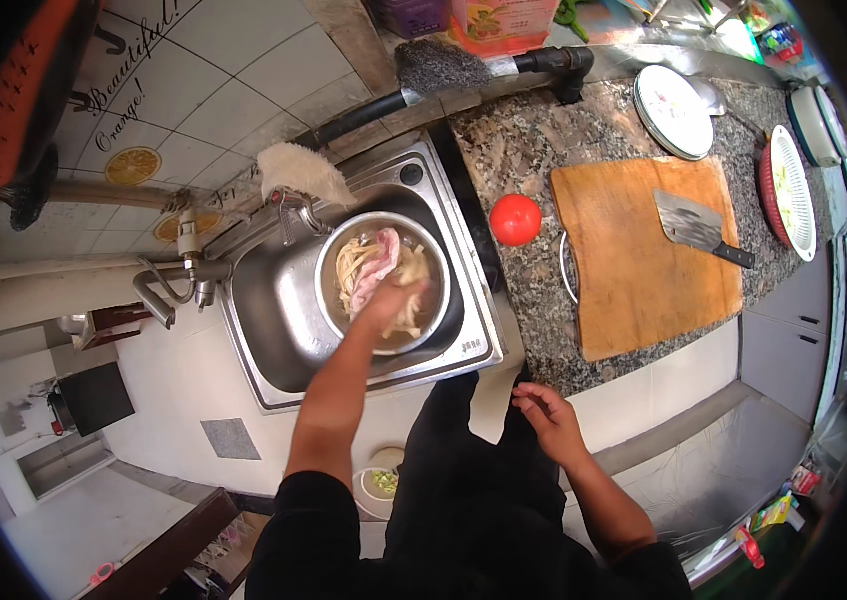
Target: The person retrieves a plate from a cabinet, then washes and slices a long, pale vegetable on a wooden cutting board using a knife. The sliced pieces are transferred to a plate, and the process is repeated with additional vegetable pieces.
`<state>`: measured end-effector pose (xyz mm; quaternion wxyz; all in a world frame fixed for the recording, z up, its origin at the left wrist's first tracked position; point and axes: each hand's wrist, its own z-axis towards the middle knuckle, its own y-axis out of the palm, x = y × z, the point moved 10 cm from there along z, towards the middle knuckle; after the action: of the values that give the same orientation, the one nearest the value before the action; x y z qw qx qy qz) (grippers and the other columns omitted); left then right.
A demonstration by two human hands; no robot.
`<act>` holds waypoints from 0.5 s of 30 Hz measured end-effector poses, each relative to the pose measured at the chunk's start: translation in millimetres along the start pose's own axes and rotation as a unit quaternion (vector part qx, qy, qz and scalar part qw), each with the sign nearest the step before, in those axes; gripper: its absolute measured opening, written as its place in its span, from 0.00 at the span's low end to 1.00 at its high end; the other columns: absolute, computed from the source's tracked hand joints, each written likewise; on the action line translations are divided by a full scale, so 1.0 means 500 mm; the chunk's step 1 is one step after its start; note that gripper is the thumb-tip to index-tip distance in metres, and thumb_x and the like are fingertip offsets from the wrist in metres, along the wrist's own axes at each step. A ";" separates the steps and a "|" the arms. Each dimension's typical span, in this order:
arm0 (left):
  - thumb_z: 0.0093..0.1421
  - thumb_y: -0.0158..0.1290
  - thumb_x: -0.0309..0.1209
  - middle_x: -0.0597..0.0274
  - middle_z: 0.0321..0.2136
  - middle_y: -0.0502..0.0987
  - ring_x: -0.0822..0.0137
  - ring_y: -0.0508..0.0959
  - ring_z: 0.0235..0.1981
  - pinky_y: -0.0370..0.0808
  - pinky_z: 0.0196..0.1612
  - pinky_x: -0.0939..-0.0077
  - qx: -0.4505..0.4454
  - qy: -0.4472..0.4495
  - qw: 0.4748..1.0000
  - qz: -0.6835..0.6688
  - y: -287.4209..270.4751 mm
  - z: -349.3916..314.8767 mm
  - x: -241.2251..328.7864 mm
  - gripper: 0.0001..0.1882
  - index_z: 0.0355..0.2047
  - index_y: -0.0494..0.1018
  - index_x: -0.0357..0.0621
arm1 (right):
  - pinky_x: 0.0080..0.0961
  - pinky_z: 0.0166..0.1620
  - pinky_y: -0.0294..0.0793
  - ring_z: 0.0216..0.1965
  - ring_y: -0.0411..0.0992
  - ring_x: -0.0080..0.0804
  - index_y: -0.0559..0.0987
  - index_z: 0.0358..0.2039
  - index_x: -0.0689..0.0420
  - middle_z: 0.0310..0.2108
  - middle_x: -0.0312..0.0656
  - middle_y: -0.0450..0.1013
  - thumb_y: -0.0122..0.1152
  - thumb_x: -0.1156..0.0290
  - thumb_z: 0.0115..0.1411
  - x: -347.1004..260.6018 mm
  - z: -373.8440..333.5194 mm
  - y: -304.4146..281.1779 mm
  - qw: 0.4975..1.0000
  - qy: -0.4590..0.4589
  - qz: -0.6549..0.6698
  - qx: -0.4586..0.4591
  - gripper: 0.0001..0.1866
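A round metal bowl (321,272) of water stands in the steel sink. Pale strips (351,262), perhaps mushrooms, lie in it beside a pinkish piece of raw meat (375,268). My left hand (390,303) reaches down into this bowl among the pale pieces; its fingers are blurred and partly hidden, so their grip does not show. By the counter's front edge, my right hand (549,420) hangs with loosely bent fingers apart and nothing in them.
Right of the sink (283,300) are a tomato (515,220) and a wooden cutting board (633,290) bearing a cleaver (691,222). Stacked plates (673,112) and a white-and-red basket (791,190) stand farther right. A faucet (183,280) juts out at the sink's left.
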<state>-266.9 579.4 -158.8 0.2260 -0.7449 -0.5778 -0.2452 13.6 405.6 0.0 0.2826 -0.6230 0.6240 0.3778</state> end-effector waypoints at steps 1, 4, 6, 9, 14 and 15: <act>0.59 0.55 0.34 0.51 0.41 0.79 0.62 0.79 0.39 0.75 0.45 0.74 -0.030 -0.018 0.998 -0.046 -0.022 -0.013 -0.001 0.30 0.57 0.64 0.26 | 0.24 0.53 0.72 0.47 0.73 0.28 0.73 0.50 0.63 0.46 0.42 0.75 0.52 0.78 0.66 0.003 -0.002 -0.002 1.000 0.004 0.001 -0.002 0.13; 0.59 0.55 0.29 0.57 0.41 0.78 0.67 0.78 0.40 0.75 0.44 0.76 0.026 -0.041 0.999 0.008 -0.095 -0.034 0.008 0.22 0.53 0.68 0.33 | 0.22 0.49 0.72 0.45 0.74 0.26 0.75 0.48 0.63 0.44 0.42 0.76 0.58 0.74 0.64 0.019 0.007 -0.013 1.000 0.014 0.018 0.013 0.13; 0.59 0.56 0.30 0.59 0.41 0.78 0.68 0.79 0.39 0.75 0.43 0.76 0.055 0.086 0.994 0.038 -0.111 -0.030 0.022 0.22 0.52 0.69 0.35 | 0.22 0.49 0.72 0.45 0.74 0.26 0.75 0.48 0.62 0.43 0.42 0.76 0.58 0.73 0.64 0.008 0.008 -0.008 1.000 0.003 0.005 0.008 0.13; 0.56 0.59 0.38 0.53 0.42 0.79 0.59 0.80 0.41 0.75 0.45 0.68 0.193 0.158 0.938 0.243 -0.138 0.047 -0.075 0.25 0.50 0.69 0.37 | 0.22 0.49 0.73 0.45 0.74 0.26 0.75 0.48 0.62 0.43 0.42 0.76 0.58 0.73 0.64 0.002 0.018 -0.008 1.000 -0.006 -0.002 0.011 0.13; 0.52 0.57 0.38 0.46 0.39 0.79 0.51 0.80 0.43 0.73 0.46 0.55 0.241 0.044 0.828 0.505 -0.005 -0.011 0.003 0.26 0.49 0.71 0.38 | 0.22 0.50 0.72 0.46 0.74 0.27 0.75 0.48 0.62 0.44 0.43 0.76 0.57 0.73 0.64 -0.005 0.012 -0.014 1.000 0.002 -0.004 0.024 0.13; 0.52 0.57 0.38 0.46 0.38 0.80 0.51 0.80 0.42 0.74 0.46 0.56 0.195 0.033 0.837 0.510 0.003 0.006 -0.017 0.25 0.48 0.71 0.38 | 0.22 0.50 0.72 0.46 0.74 0.27 0.75 0.48 0.62 0.44 0.43 0.76 0.57 0.73 0.64 -0.007 0.007 -0.012 1.000 0.000 0.000 0.025 0.13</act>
<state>-266.8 574.5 -166.4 0.4784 -0.8662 -0.1439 -0.0023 19.6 410.6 0.2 0.2976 -0.6155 0.6336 0.3621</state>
